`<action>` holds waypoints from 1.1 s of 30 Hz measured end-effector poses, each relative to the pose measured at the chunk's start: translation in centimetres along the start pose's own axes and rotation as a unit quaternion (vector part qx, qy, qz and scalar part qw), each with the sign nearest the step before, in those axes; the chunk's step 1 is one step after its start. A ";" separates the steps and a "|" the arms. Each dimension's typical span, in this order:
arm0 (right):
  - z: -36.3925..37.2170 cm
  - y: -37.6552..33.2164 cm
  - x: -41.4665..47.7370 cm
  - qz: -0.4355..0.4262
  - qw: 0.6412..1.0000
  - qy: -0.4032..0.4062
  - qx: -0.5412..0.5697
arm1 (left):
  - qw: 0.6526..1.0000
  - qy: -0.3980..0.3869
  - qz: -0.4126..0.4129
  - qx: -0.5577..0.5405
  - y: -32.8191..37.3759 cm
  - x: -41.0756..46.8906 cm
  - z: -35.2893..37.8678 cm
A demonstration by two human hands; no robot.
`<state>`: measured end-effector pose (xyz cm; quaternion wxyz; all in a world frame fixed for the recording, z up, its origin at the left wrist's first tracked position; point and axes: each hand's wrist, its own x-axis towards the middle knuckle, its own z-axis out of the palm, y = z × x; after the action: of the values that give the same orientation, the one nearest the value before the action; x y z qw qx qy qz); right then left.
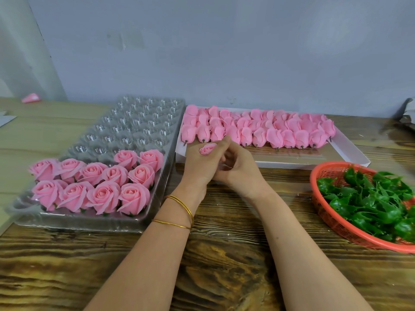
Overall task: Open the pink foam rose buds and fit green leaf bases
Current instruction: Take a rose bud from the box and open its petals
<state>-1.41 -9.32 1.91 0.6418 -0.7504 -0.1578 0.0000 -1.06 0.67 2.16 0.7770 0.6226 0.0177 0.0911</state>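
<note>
My left hand (198,163) grips a small pink foam rose bud (207,149), whose spiral top peeks out above the thumb. My right hand (239,163) lies against the left, fingers curled into its palm side near the bud's hidden lower part. Behind the hands a white tray (350,151) holds rows of closed pink buds (258,131) with short dark stems. At the left a clear plastic cell tray (134,122) carries several opened roses (96,182) with green bases. Green leaf bases (368,198) fill an orange basket (323,212) at the right.
The work sits on a dark wood-grain table (224,254) against a grey wall. A lone pink bud (31,98) lies far left at the back. Two gold bangles (179,212) circle my left wrist. A dark wrapped object (408,117) sits at the right edge.
</note>
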 end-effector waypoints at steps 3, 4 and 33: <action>0.1 -0.1 -0.1 -0.010 0.999 0.020 -0.025 | 1.000 -0.013 -0.002 -0.005 0.0 -0.1 0.0; 0.0 0.0 0.0 -0.007 0.999 0.026 -0.024 | 1.000 -0.019 -0.001 -0.005 -0.1 -0.2 0.0; -0.2 -0.7 0.0 0.048 0.991 0.098 0.075 | 0.950 -0.011 0.215 0.226 -0.8 0.0 -0.3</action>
<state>-1.55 -9.42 2.64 0.7081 -0.7031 -0.0577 -0.0309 -1.05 0.78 1.27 0.5780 0.7720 -0.1046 0.2428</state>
